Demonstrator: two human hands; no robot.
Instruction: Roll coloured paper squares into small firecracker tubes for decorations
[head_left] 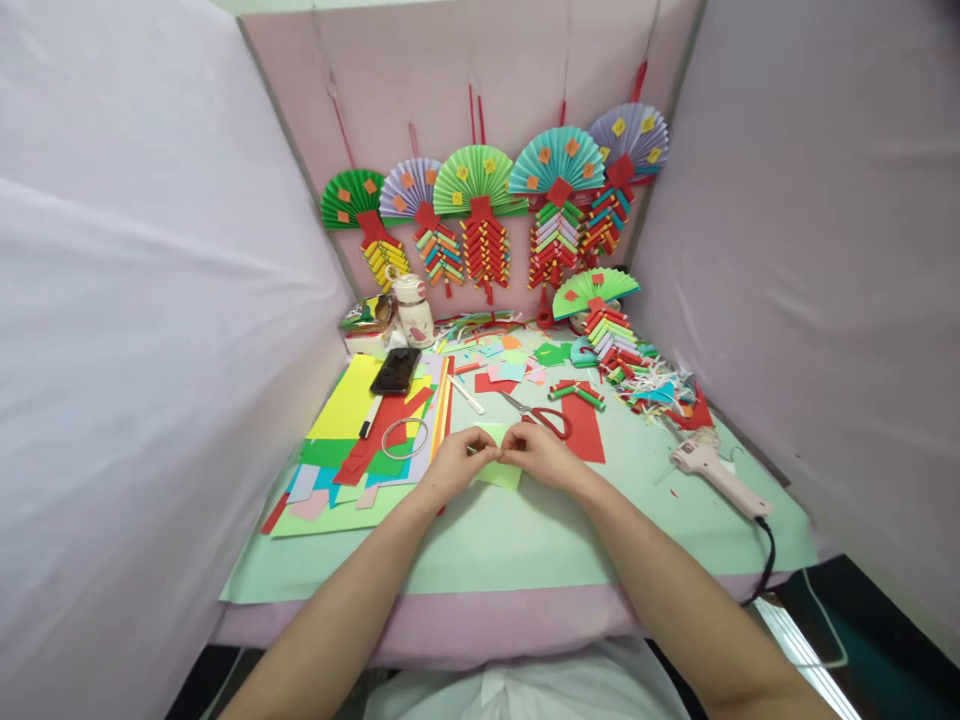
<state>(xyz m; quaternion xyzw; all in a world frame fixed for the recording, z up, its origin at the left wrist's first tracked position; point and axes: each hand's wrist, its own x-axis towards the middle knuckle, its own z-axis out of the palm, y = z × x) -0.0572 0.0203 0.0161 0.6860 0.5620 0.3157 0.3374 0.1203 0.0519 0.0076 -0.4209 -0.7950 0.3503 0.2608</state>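
Note:
Near the middle of the table, my left hand (459, 465) and my right hand (543, 452) meet fingertip to fingertip over a light green sheet of paper (501, 476). Both hands are closed in a pinch at the paper. The fingers cover its middle, so how it is gripped there is partly hidden. Just beyond my right hand lie scissors (553, 420) with red handles, partly over a red paper strip (589, 430). A white pen (466, 395) lies past my left hand. Green-and-red paper rolls (576, 394) rest behind the scissors.
Coloured paper sheets (321, 455), a black phone (395, 371) and a metal ring (405, 452) lie at left. A hot glue gun (716, 470) with a cord lies at right near paper scraps (664, 388). Paper fan decorations (480, 178) hang along the back wall beyond a white jug (414, 310).

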